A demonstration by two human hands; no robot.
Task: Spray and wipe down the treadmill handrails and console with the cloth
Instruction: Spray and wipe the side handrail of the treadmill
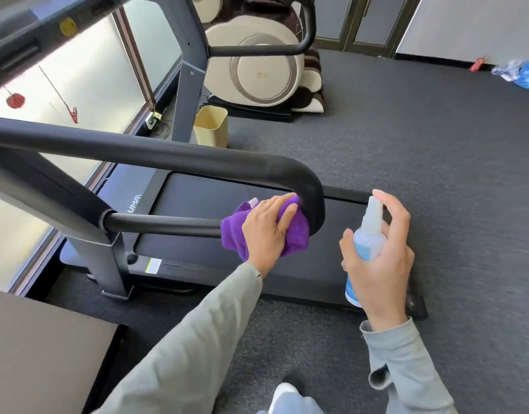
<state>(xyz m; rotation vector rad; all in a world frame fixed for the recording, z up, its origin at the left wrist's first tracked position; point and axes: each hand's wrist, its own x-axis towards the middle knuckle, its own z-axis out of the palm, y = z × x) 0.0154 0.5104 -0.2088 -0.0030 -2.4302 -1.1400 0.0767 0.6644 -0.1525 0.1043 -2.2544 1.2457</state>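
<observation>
Two hands are at work beside the black handrail's bend. The left hand (267, 231) lies over a purple cloth (290, 234), its fingers slightly curled and spread across the fabric, pressing the bunched cloth against the lower run of the near handrail (173, 158) just where the padded tube curves round. Folds of the cloth hang below the palm and stick out to the left of the wrist. The right hand (379, 258) grips a clear spray bottle (369, 234) with a pale blue label; the thumb and lower fingers wrap the bottle's body, and the forefinger is raised and crooked over the top of the nozzle. The bottle stands nearly upright, just to the right of the handrail's bend and apart from it, with its nozzle at about the height of the cloth.

Both arms wear light grey-green sleeves (197, 330). Below the hands lies the treadmill's dark belt (215, 198), with a grey upright post (108, 249) at the left joining the handrail to the deck. The console (27, 34) shows blurred at the upper left corner, and the far handrail (287, 49) loops at the top of the view. Beyond the treadmill stand a small cream bin (211, 127) and a cream-and-brown massage chair (257, 64). Dark grey carpet (436, 144) covers the floor, with a blue plastic bag (526, 76) well away at the far right by the wall.
</observation>
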